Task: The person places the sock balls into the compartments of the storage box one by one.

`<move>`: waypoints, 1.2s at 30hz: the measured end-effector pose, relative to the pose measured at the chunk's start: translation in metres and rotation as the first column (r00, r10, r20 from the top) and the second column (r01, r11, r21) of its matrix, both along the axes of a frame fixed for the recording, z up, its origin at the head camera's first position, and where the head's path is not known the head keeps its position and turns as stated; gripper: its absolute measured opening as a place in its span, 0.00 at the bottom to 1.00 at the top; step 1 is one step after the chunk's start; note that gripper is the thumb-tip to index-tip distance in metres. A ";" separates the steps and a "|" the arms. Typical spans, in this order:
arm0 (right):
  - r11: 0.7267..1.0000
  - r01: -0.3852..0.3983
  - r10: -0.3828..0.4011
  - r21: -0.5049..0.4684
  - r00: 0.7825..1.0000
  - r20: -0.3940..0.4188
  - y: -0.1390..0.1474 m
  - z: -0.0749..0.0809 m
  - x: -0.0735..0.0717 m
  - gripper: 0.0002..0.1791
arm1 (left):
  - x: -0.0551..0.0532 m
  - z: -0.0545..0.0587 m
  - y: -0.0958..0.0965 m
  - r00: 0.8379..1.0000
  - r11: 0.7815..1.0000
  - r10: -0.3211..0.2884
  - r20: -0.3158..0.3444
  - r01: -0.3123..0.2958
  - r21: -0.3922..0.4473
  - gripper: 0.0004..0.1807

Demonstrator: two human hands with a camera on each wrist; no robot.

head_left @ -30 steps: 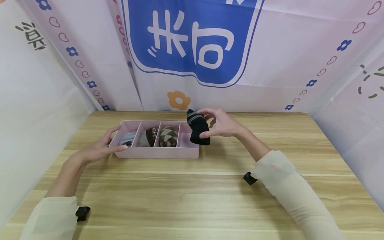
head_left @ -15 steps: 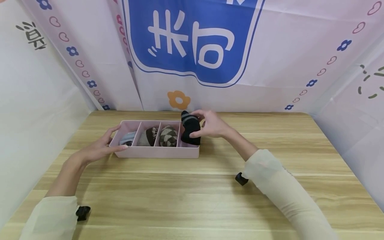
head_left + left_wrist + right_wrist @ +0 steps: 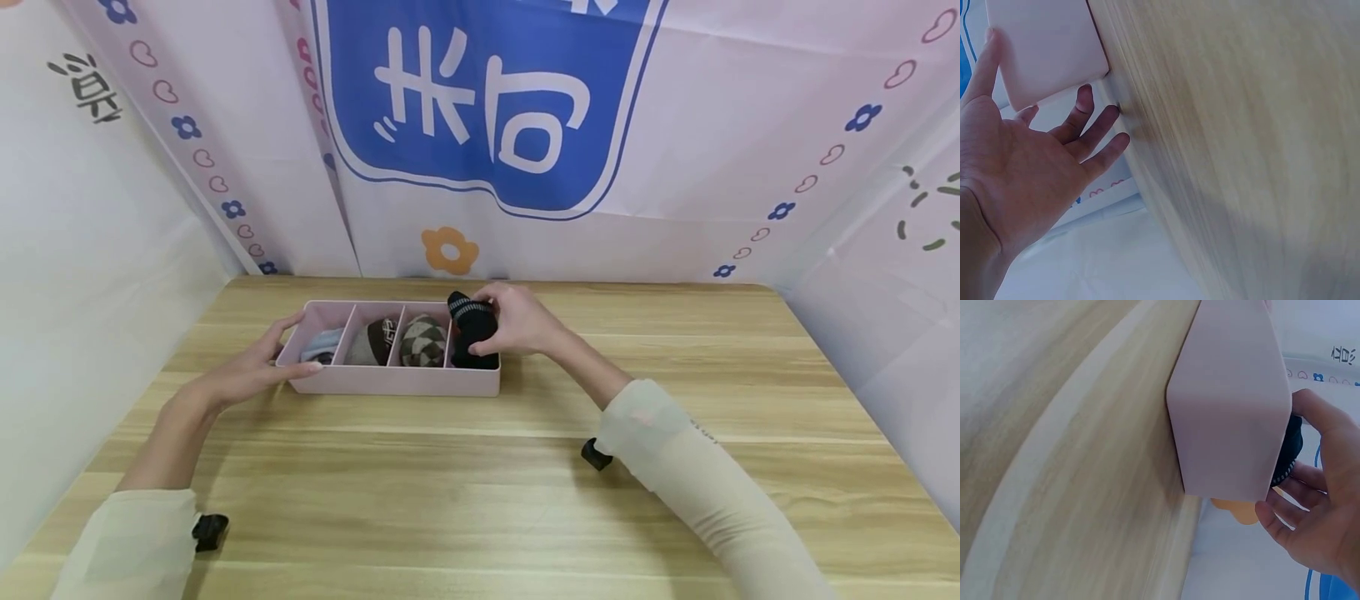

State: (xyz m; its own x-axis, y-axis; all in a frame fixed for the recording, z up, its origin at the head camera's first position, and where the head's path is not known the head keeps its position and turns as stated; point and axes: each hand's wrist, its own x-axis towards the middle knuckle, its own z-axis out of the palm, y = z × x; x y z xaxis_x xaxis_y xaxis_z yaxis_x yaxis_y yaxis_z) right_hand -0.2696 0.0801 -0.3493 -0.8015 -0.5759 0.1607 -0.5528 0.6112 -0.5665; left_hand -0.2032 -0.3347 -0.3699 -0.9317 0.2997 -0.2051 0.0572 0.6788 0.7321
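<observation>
A pink divided storage box [image 3: 390,382] sits on the table with its compartments side by side. My left hand [image 3: 243,371] holds its left end, thumb on the front wall and a finger at the back; in the left wrist view the other fingers stay off the box. My right hand [image 3: 525,321] grips a rolled black sock [image 3: 472,321] with grey stripes, which is partly down in the rightmost compartment. In the right wrist view the box's end wall [image 3: 1229,444] hides most of the sock.
The other compartments hold a light blue bundle [image 3: 322,343], a grey and dark sock [image 3: 372,342] with lettering, and a checkered sock [image 3: 423,342]. A printed cloth [image 3: 675,150] hangs behind the wooden table [image 3: 420,500].
My right hand has moved left and down, carrying the black sock from above the box's right end into the rightmost compartment. The left hand has stayed on the box.
</observation>
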 end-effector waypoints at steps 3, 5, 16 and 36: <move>0.999 0.007 -0.005 0.048 1.000 -0.027 -0.002 -0.001 0.001 0.41 | 0.000 0.000 0.000 1.000 1.000 0.002 -0.004 -0.002 0.008 0.54; 0.997 0.009 -0.006 0.075 0.999 -0.036 -0.003 -0.001 0.001 0.41 | 0.000 0.000 0.000 1.000 1.000 0.004 -0.005 -0.004 0.011 0.54; 0.982 0.022 -0.003 0.187 0.995 -0.099 -0.005 -0.003 0.004 0.40 | 0.002 0.000 0.000 1.000 1.000 0.006 0.009 -0.006 0.009 0.54; 0.940 0.038 0.011 0.338 0.990 -0.142 -0.009 -0.004 0.007 0.37 | 0.001 0.001 0.001 1.000 1.000 0.002 0.010 -0.002 0.013 0.55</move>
